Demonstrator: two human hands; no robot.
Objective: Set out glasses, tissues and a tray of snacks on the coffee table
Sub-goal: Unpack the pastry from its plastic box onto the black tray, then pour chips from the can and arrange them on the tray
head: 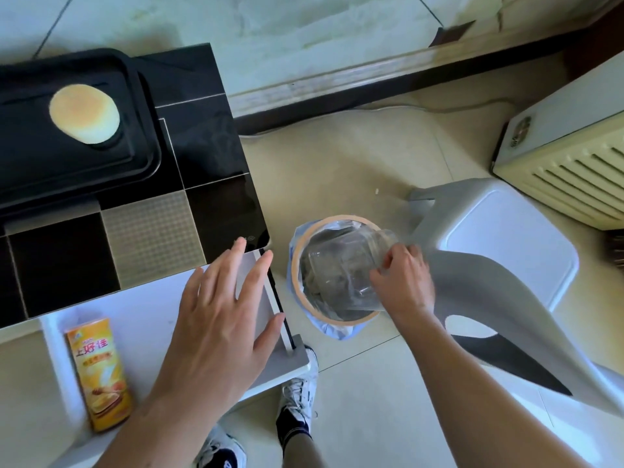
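Note:
A black tray (141,157) rests on the black glass coffee table (216,204), and a round pale rice cracker (84,113) lies in it. Below the tabletop a white drawer (135,305) stands pulled out with a yellow snack box (98,373) lying inside. My left hand (219,319) hovers over the drawer's right edge, fingers spread and holding nothing. My right hand (401,278) grips a crumpled clear plastic wrapper (341,265) directly over a small bin (295,265) on the floor. No glasses or tissues are in view.
The bin has an orange rim and a bluish liner and stands just right of the table corner. A grey plastic stool (506,244) is right of the bin. A cream appliance with vents (574,163) stands at far right. My shoes (299,400) are beneath the drawer.

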